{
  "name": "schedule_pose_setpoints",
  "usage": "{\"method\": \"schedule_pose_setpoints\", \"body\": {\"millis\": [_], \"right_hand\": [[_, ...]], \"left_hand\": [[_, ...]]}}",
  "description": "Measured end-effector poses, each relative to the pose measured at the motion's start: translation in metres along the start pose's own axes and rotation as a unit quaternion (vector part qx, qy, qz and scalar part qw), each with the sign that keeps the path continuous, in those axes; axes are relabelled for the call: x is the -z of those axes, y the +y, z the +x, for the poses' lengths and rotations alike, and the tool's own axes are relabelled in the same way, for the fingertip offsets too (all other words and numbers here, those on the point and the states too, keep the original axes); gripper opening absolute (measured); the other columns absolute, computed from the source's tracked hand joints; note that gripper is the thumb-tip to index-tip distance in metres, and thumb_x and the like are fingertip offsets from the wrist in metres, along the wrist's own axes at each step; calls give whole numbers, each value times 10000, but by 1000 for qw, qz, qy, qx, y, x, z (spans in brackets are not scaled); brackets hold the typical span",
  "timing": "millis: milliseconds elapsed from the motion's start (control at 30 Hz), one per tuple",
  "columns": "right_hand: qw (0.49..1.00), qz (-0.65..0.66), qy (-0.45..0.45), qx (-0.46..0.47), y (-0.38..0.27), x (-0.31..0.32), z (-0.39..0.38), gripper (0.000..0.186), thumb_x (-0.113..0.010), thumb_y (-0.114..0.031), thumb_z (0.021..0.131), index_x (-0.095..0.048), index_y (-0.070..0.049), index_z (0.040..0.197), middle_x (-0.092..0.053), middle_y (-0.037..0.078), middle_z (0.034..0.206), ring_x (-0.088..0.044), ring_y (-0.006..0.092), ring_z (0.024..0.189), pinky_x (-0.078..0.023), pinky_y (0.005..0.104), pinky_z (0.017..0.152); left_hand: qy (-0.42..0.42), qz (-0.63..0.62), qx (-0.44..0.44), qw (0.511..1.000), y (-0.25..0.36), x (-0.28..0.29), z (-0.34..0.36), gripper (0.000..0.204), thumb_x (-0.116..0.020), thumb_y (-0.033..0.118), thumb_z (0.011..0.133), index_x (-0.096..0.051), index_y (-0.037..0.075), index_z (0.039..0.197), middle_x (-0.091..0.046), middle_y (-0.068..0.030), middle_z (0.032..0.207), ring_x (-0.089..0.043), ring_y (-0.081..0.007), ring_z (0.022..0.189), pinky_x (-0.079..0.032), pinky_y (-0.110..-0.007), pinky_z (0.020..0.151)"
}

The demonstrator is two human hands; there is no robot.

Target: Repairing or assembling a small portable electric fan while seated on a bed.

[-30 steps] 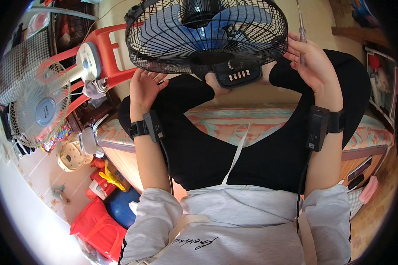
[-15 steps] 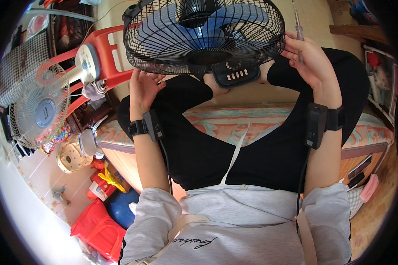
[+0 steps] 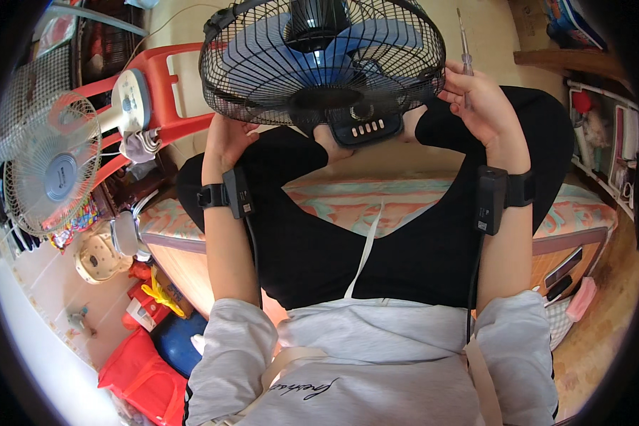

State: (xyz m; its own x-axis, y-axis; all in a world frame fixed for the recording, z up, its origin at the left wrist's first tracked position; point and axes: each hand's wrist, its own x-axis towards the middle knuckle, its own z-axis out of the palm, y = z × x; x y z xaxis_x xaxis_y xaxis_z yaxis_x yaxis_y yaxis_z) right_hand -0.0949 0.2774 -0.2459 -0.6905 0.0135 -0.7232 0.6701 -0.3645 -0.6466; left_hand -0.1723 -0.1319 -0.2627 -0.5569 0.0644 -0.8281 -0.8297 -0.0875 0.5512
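Note:
A black fan with a wire guard and blue blades stands between my knees, its dark base with a row of buttons facing me. My left hand rests against the lower left rim of the guard. My right hand touches the guard's right rim and holds a thin screwdriver that points upward. Both wrists wear black bands with small boxes and cables.
A white fan stands at the left beside a red plastic chair with a fan motor on it. I sit on a patterned mattress. Red bags and tools lie on the floor lower left; shelves at right.
The fan has tilted and shifted slightly between my hands, its base turning toward me. My right hand has stayed at the rim with the screwdriver.

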Motion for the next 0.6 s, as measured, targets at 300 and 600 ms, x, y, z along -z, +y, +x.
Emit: {"method": "schedule_pose_setpoints", "body": {"millis": [300, 600], "right_hand": [[1000, -11, -13, -19, 14, 7, -8, 352, -518, -150, 898, -504, -84, 1244, -626, -48, 944, -546, 57, 779, -341, 181, 584], [998, 45, -36, 34, 41, 10, -17, 341, -501, -116, 916, -512, -81, 1255, -613, -69, 921, -491, 25, 730, -312, 184, 591]], "left_hand": [[0, 15, 47, 999, -11, -5, -15, 464, -354, 543, 901, -520, 120, 991, -576, -41, 902, -514, -179, 731, -411, -327, 619], [-51, -29, 65, 996, -34, 12, -9, 535, -368, 612, 869, -523, 111, 972, -572, -67, 860, -504, -197, 735, -411, -335, 642]]}}
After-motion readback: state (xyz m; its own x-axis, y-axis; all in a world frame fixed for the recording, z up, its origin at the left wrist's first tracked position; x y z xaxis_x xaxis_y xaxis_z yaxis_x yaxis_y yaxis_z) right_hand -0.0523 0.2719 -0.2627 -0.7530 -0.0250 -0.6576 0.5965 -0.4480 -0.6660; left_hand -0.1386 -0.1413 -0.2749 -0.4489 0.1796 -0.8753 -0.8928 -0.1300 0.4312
